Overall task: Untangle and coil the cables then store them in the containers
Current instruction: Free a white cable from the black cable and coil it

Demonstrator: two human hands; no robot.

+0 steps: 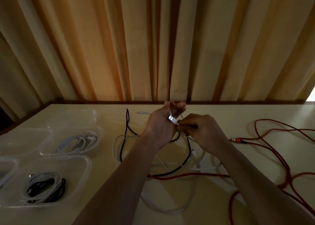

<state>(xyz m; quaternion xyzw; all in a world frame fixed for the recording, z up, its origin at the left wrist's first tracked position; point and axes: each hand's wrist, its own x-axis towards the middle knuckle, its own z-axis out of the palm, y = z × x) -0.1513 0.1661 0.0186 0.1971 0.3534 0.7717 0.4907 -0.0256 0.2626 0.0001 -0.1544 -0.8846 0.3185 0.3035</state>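
Head view showed the left hand [162, 122] holding the white USB cable [172, 119] while right-hand fingers [183, 123] pinched it; even, snug loops would coil best.

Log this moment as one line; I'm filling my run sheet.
left hand: holds white cable | right hand: pinches it | red cable: loose on table | two containers filled

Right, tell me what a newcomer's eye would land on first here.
First, the white USB plug lit up mid-frame, gripped in the left hand while the right hand pinches its cable. Then the red cable sprawling across the table's right side, and the clear containers holding coiled cables at left.
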